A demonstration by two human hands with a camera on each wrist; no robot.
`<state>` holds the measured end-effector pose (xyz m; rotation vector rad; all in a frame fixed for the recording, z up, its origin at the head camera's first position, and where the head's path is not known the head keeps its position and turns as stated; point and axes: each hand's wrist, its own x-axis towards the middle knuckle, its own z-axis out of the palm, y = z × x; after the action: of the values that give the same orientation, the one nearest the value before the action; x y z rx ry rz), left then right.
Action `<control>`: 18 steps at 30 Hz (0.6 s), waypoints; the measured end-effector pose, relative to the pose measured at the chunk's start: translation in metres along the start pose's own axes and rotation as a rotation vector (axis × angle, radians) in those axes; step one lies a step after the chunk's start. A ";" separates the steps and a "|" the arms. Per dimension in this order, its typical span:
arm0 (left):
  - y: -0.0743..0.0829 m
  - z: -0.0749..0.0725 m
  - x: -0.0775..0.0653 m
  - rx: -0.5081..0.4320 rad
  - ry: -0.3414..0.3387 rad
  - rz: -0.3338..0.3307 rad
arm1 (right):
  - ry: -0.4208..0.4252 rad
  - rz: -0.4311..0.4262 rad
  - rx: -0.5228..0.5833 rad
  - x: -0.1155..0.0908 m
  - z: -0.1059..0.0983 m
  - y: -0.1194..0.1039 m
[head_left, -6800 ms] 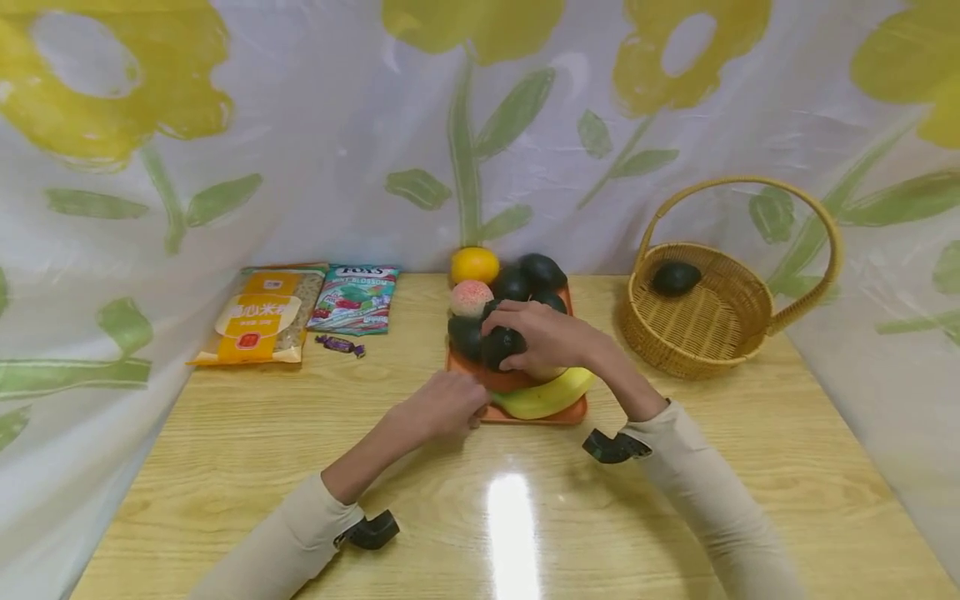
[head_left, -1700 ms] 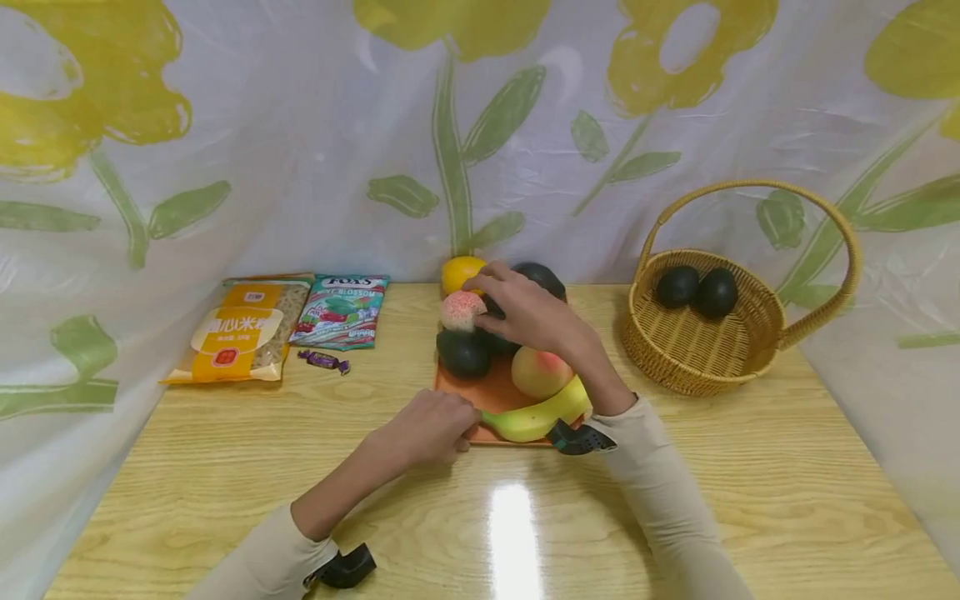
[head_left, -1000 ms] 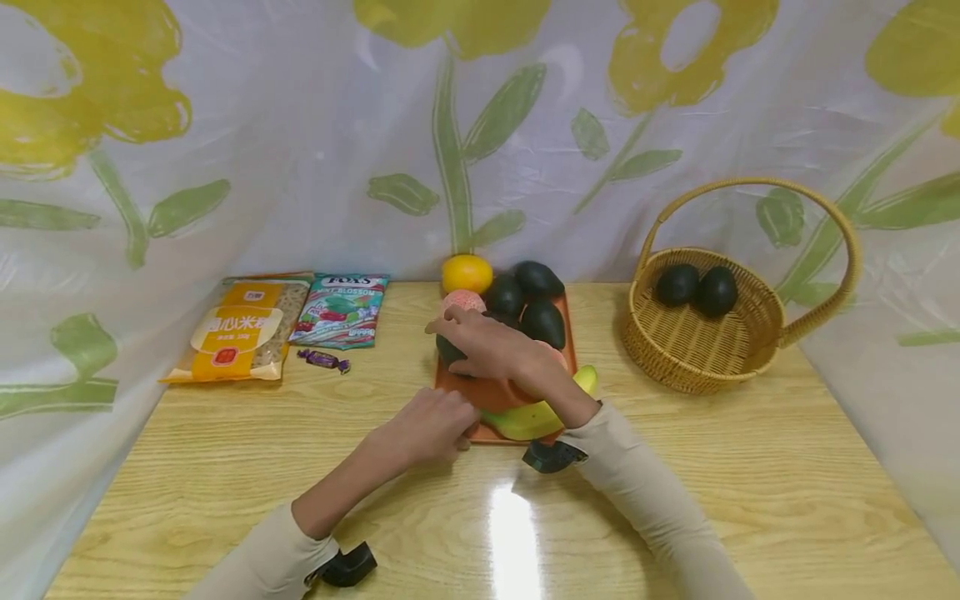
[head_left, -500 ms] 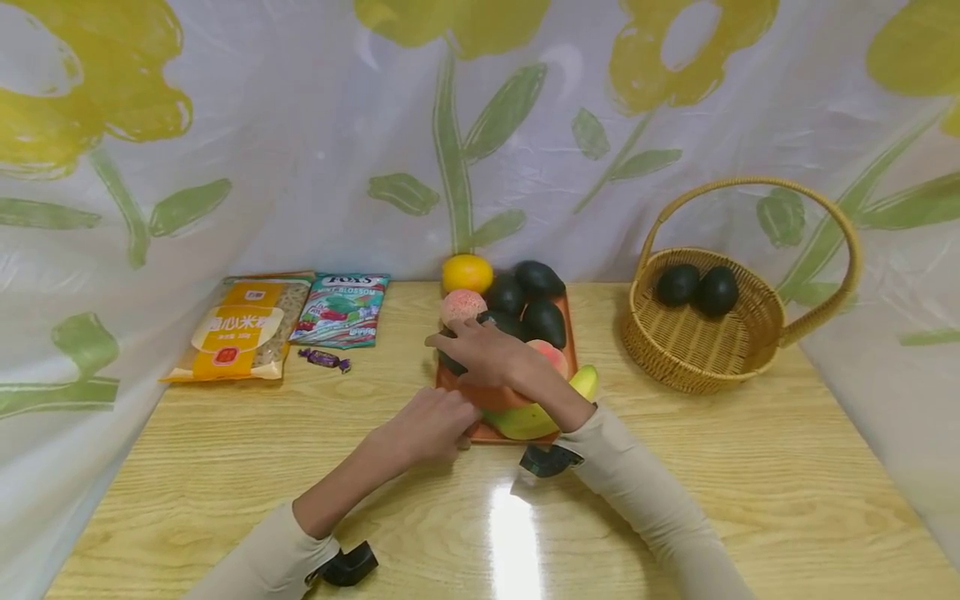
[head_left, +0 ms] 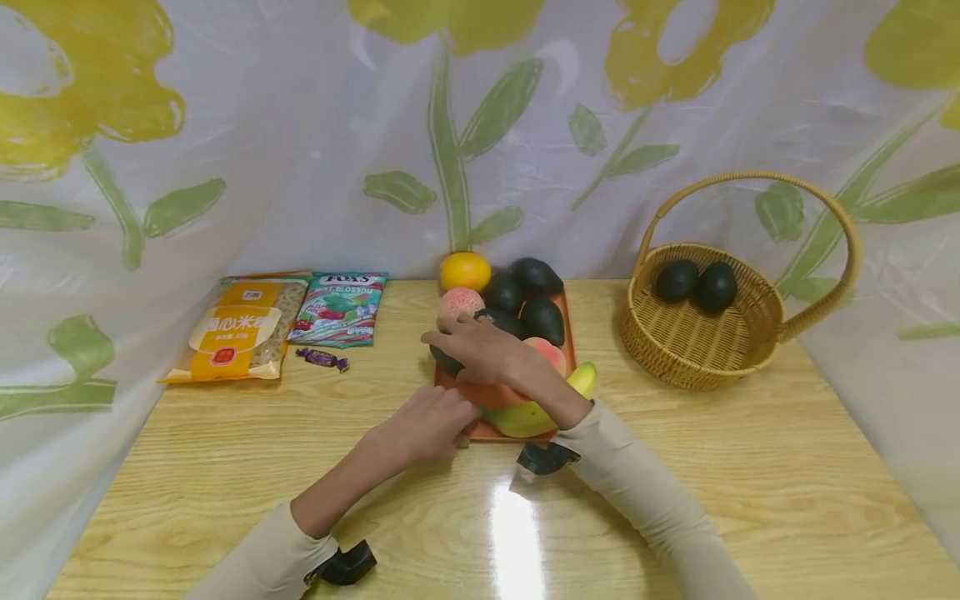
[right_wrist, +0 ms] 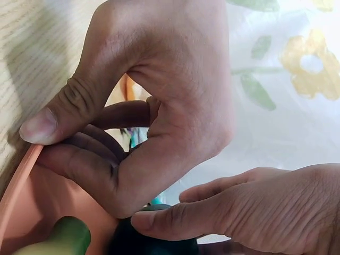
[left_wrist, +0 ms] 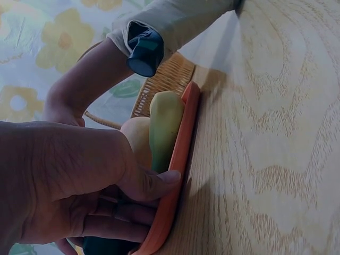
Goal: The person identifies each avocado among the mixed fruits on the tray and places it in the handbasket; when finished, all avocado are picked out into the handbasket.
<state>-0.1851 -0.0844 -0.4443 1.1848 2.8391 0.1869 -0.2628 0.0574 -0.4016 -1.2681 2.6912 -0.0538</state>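
Note:
My left hand (head_left: 429, 423) pinches the near left rim of the orange tray (head_left: 572, 337), thumb outside and fingers inside, as the left wrist view shows. My right hand (head_left: 483, 354) reaches over the tray and holds a dark avocado (head_left: 446, 362) at its left side; the right wrist view shows the thumb on this avocado (right_wrist: 159, 241). Around it on the tray are several more avocados (head_left: 542, 321), a speckled pink peach (head_left: 461, 305), a lemon (head_left: 465, 272), a second peach (head_left: 547, 352) partly behind the right wrist, and a banana (head_left: 521, 419).
A wicker basket (head_left: 693, 371) with a tall handle stands right of the tray, with two avocados (head_left: 716, 287) inside. To the left lie a yellow food bag (head_left: 232, 329), a green candy bag (head_left: 339, 308) and a purple wrapped candy (head_left: 322, 359). A patterned cloth hangs behind.
A second avocado now lies in the basket. My right hand has gone from the tray's back to the avocado at its left, and is nearly still since. My left hand stays on the rim.

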 end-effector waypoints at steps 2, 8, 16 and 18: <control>-0.001 0.001 0.000 0.001 0.004 0.001 | -0.001 0.000 0.007 0.001 0.000 -0.001; -0.002 0.002 -0.001 -0.005 0.004 0.002 | -0.002 -0.023 -0.023 0.002 -0.001 -0.005; -0.001 0.001 0.000 0.010 -0.008 0.000 | 0.026 -0.042 -0.067 0.003 0.002 -0.006; -0.001 0.001 0.001 0.015 -0.008 0.001 | 0.042 -0.050 -0.068 0.002 0.003 -0.006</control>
<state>-0.1858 -0.0843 -0.4451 1.1871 2.8379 0.1614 -0.2590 0.0527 -0.4044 -1.3689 2.7179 0.0048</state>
